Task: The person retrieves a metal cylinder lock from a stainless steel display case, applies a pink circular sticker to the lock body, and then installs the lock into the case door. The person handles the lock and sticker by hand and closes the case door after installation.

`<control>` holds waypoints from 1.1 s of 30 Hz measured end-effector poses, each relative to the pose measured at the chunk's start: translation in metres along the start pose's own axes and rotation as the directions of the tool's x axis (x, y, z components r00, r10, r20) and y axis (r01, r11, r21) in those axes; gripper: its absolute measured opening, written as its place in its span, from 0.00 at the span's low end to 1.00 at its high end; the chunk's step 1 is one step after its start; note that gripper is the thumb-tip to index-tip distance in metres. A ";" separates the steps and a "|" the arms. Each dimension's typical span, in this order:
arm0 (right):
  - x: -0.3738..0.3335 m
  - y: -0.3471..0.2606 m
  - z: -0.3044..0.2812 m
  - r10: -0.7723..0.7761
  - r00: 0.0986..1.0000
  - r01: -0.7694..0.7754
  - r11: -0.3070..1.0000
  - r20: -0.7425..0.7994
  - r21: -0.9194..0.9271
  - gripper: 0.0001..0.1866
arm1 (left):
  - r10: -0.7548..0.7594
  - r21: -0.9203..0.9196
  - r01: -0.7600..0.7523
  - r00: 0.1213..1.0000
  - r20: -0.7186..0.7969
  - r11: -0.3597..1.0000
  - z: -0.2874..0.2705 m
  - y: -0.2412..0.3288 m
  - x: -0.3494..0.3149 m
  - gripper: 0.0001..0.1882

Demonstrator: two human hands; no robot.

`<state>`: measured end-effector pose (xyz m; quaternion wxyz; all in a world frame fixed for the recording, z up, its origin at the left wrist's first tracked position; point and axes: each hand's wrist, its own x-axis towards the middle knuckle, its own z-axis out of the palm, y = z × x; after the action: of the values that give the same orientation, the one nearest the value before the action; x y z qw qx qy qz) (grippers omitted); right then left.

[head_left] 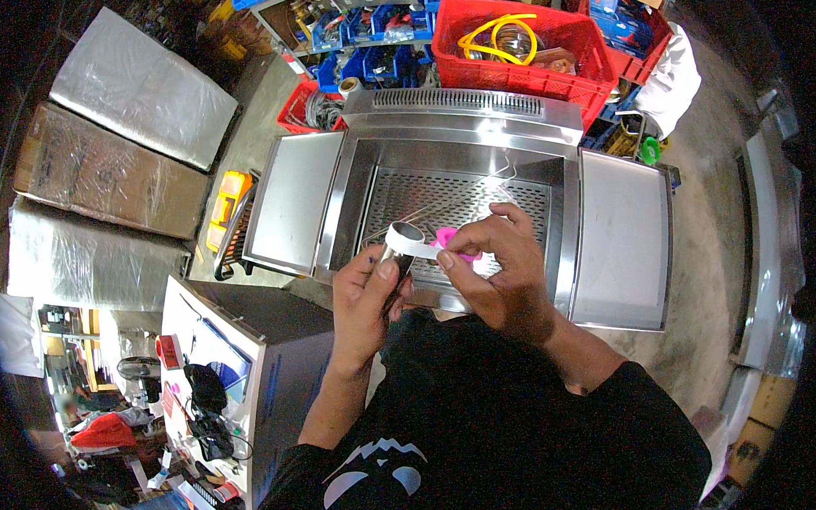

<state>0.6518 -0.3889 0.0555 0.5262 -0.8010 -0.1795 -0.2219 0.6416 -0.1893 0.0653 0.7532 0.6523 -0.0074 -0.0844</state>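
My left hand [357,300] is closed around a short metal pipe [401,269], which it holds upright and slightly tilted with the open end up. White tape [404,243] lies around the pipe's upper rim, and a strip of it stretches across to my right hand [515,274]. The fingers of that hand are pinched on a pink tape spool [445,237], partly hidden behind them. Both hands are held above the front of a stainless steel unit [335,217] with a perforated tray [406,188] inside. Thin bent metal rods [506,168] lie over the tray.
White-topped side shelves [291,201] flank the unit. Behind it stand a red crate [523,85] with a yellow hose [508,22] and racks of blue bins [359,25]. Wrapped boxes [108,171] are at left, and a cluttered white-topped cabinet [190,321] is near left.
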 end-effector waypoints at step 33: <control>0.000 0.001 0.006 0.006 0.995 -0.005 1.000 0.105 -0.006 0.12 | 0.600 0.869 -0.319 0.799 0.032 0.378 -0.011 -0.028 0.016 0.22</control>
<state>0.6531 -0.3840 0.0524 0.5144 -0.8135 -0.2039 -0.1787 0.6556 -0.1847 0.0344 0.3263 0.9059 -0.1199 0.2418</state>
